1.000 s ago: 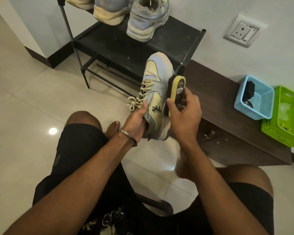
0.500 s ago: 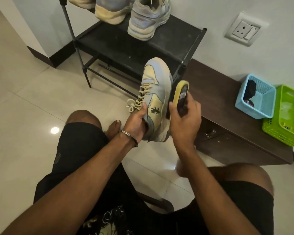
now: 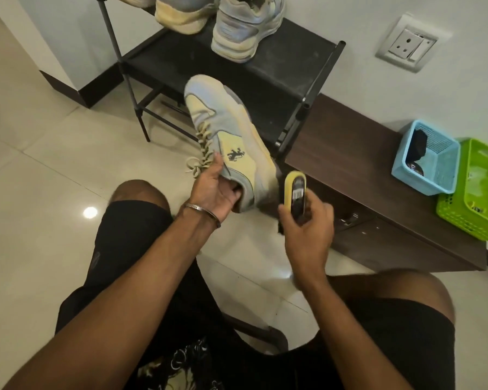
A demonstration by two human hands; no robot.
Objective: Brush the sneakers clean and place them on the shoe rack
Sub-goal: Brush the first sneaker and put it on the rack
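**Spotter:** Where's the shoe, and what worries you?

**Me:** I see the pale yellow-and-grey suede sneaker (image 3: 231, 142) held up in the middle of the frame, toe pointing to the black metal shoe rack (image 3: 268, 77) above it. My left hand (image 3: 213, 190) has its grip tucked into the collar, fingers inside, thumb by the laces. My right hand (image 3: 307, 220) is wrapped around the yellow-backed shoe brush (image 3: 293, 192), low beside the heel. I judge the hold on the collar as shallow: a hard stroke at the heel could twist the sneaker out and drop it on the tiled floor (image 3: 40, 164). The loose laces could also snag the bristles.

**Spotter:** Anything changed?

**Me:** Yes. A second ago the brush sat up against the sneaker's side near midfoot; now it has dropped to the heel end, and the sneaker leans further to the upper left. Two cleaned-looking sneakers (image 3: 245, 26) remain on the rack.
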